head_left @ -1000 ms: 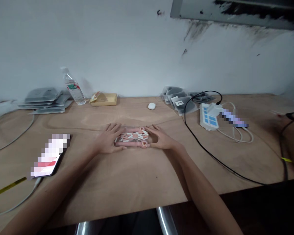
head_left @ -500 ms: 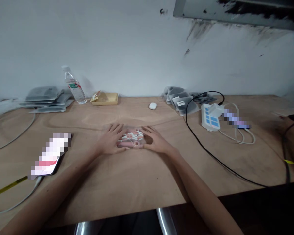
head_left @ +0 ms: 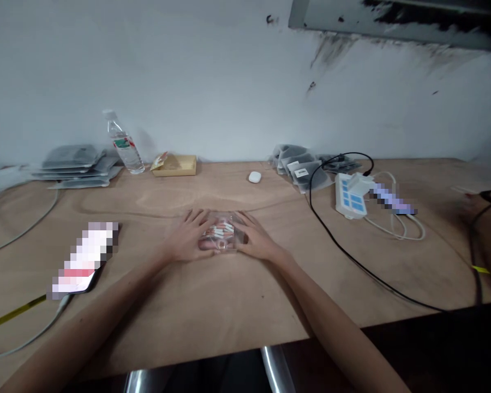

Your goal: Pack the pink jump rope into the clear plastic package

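Both hands on tabletop, approx. centre, palms down. L hand open, fingers spread & pointing away from wearer, thumb along near edge of a clear plastic bag. R hand mirrors it — fingers fanned over far R corner, thumb at near R corner, gap betw. thumb & index. Hands touch bag at both ends; neither fist closed, nothing lifted. Can't tell how hard they press.

Bag lies flat on table betw. the two hands, dead ahead of wearer. Contents: small white-&-pink sticks, jumbled; pink tube along near side. Finer detail too small to read.

L side: phone, screen lit but pixelated, w/ white cable plugged in at near end. Water bottle at back nr wall, stack of grey packets to its L, shallow yellowish box just to its R.

Back centre-R: small white case, then more grey packs. Further R: power strip w/ white plug in it, black cable looping round — second phone just beside strip, screen also pixelated.
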The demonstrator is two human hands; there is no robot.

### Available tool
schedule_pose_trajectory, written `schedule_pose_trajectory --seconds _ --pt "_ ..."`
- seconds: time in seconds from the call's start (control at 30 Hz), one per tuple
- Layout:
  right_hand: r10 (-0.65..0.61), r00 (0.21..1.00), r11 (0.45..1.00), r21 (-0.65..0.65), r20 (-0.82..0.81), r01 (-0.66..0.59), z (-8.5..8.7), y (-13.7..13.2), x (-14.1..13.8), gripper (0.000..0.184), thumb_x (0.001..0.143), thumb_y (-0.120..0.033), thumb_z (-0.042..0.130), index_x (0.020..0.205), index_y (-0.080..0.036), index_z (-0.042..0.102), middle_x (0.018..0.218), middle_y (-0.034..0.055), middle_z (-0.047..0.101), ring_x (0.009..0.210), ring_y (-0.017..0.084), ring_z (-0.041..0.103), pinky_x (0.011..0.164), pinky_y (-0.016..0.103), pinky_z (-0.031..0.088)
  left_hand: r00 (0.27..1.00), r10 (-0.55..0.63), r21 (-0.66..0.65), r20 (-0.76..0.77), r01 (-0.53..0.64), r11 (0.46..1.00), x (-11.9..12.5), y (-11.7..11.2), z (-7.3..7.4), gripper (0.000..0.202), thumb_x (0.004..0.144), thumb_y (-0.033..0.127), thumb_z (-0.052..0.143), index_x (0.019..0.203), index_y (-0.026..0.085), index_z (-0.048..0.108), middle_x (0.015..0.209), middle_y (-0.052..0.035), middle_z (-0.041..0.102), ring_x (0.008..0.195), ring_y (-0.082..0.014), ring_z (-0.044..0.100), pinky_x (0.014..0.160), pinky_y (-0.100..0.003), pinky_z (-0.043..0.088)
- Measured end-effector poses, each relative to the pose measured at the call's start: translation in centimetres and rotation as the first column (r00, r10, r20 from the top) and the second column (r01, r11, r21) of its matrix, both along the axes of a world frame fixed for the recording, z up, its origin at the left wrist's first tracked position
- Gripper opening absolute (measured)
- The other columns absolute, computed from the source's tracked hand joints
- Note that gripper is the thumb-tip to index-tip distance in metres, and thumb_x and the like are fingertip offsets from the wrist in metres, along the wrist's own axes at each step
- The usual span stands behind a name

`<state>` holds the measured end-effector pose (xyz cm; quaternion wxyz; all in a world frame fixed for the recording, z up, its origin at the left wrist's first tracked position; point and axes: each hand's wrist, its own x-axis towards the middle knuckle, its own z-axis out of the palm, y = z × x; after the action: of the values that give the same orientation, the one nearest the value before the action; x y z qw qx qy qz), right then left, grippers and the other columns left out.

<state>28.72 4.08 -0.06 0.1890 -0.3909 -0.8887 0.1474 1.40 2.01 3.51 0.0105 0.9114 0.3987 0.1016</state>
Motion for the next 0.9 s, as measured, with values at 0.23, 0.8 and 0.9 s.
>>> schedule_pose_trajectory --seconds 0.23,0.8,0.9 --pt "-0.021 0.99 0.999 -0.027 0.137 0.025 0.0 -0.6 -0.5 0.081 0.09 -0.058 0.062 0.158 -0.021 0.036 0.169 0.0134 0.016 0.155 0.039 0.012 0.124 0.057 0.019 1.0 0.018 -0.009 0.006 -0.018 1.0 0.1 0.0 0.1 0.081 0.084 0.071 0.059 0.147 0.021 0.048 0.154 -0.0179 0.043 0.142 -0.0385 0.039 0.118 -0.06 0.024" --pt "-0.001 0.987 0.999 0.05 -0.159 0.009 1.7 -0.5 0.4 0.04 0.101 -0.038 0.05 0.136 -0.026 0.064 0.151 0.0095 0.052 0.142 0.029 0.043 0.118 0.053 0.034 0.992 0.123 0.013 0.03 -0.124 0.992 0.4 -0.2 0.0 0.082 0.085 0.073 0.055 0.146 0.019 0.045 0.156 -0.018 0.04 0.146 -0.0396 0.033 0.12 -0.057 0.023" --pt "0.072 0.995 0.995 0.075 -0.076 -0.066 1.0 -0.7 -0.6 0.044 0.096 -0.034 0.056 0.138 -0.024 0.062 0.156 0.0096 0.046 0.147 0.032 0.035 0.12 0.055 0.029 0.991 0.131 0.022 0.027 -0.132 0.991 0.3 -0.1 -0.1 0.087 0.083 0.077 0.053 0.146 0.017 0.045 0.155 -0.0197 0.041 0.145 -0.042 0.032 0.119 -0.057 0.022"
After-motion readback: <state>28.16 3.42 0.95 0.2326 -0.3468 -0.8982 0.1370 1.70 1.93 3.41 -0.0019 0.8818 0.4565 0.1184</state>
